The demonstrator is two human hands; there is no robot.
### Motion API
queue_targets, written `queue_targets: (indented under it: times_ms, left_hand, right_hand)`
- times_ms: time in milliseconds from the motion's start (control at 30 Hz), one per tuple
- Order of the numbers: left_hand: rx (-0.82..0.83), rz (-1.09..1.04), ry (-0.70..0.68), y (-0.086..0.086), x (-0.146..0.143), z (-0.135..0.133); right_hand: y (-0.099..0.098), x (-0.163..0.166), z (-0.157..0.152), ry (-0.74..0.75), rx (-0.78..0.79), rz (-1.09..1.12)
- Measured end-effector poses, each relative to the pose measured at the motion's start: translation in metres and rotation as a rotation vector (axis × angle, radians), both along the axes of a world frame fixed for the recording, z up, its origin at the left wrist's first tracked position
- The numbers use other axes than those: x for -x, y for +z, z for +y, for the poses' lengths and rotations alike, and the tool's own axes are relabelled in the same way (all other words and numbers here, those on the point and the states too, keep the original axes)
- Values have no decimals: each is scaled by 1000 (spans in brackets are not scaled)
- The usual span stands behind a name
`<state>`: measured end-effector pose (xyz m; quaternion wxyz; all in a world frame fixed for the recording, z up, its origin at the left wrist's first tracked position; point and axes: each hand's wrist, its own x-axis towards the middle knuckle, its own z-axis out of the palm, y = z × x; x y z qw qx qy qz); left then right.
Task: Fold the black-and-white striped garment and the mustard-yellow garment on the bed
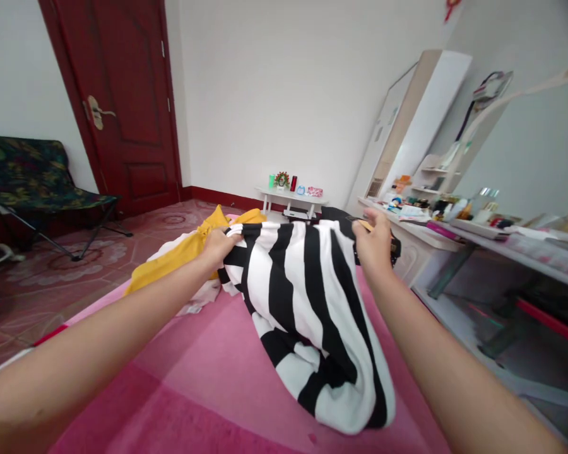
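Note:
A black-and-white striped garment (288, 271) is spread in front of me, its upper edge raised and its lower part bunched over the pink bed cover. My left hand (222, 246) grips the upper left corner, fingers closed around the cloth. At the upper right edge is my right hand (375, 243), thumb and fingers apart, right beside the fabric; any light contact there is hard to make out. Behind my left hand lies a mustard-yellow garment (170, 268), with pale pink cloth (206, 296) under it.
The pink bed cover (189, 366) stretches below the clothes. A dark bag (341, 217) sits behind my right hand. To the right stands a dressing table (445, 246) crowded with bottles. A camouflage folding chair (42, 173), a red door (123, 94) and a low white shelf (291, 197) are farther off.

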<state>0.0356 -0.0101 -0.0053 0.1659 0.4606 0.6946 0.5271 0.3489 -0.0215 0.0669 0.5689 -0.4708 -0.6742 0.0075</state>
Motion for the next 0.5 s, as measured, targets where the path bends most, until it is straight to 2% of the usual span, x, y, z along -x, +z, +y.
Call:
queue_targets:
  times_ms: [67, 133, 200, 233, 300, 367, 433, 500]
  left_hand:
    - [94, 56, -24, -20, 9, 6]
    - [125, 58, -46, -36, 14, 5]
    - [131, 54, -52, -44, 16, 2]
    - [133, 55, -56, -45, 16, 0]
    - [127, 57, -71, -42, 14, -3]
    - [113, 58, -86, -35, 12, -6]
    - [96, 81, -102, -24, 11, -10]
    - [68, 135, -119, -10, 11, -18]
  right_hand:
    - [-16, 32, -42, 214, 94, -154]
    - [-42, 57, -92, 487, 266, -473]
    - [-71, 73, -131, 585, 371, -810]
    - [-84, 78, -143, 553, 374, -923]
    - [-106, 84, -147, 400, 332, -1058]
    - [-116, 84, -135, 248, 283, -1116]
    - [-111, 77, -116, 250, 254, -1176]
    - [-92, 59, -102, 355, 246, -1205]
